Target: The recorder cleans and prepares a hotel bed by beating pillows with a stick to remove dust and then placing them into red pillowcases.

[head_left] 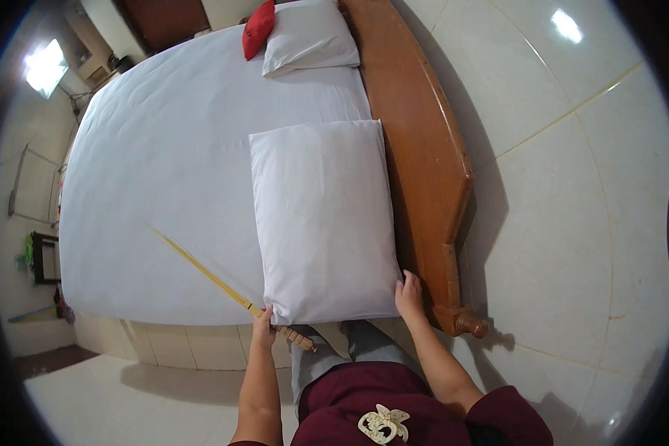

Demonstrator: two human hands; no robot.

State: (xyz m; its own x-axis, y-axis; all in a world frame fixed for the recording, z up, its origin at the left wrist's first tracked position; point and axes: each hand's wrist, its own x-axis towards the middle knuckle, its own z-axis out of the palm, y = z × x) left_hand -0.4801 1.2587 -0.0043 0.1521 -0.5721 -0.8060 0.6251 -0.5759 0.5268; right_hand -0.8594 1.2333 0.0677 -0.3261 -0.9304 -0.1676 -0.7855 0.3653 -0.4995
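Observation:
A large white pillow [323,223] lies lengthwise near the front edge of the bed, against the wooden headboard [416,156]. My left hand [263,327] is closed at its near left corner. The same hand holds a slim yellow bed broom [208,275], whose turned wooden handle sticks out below the fist toward my legs. Its long yellow part slants up and left over the sheet and thins out at the tip. At the near right corner, my right hand [409,296] has its fingers curled on the pillow's edge; the fingertips are partly hidden.
The white-sheeted bed [156,163] stretches left and away. At its far end are a second white pillow [312,37] and a red cushion [259,30]. A rounded bedpost foot [470,324] juts out near my right forearm. Glossy tiled floor [557,245] lies right of the headboard.

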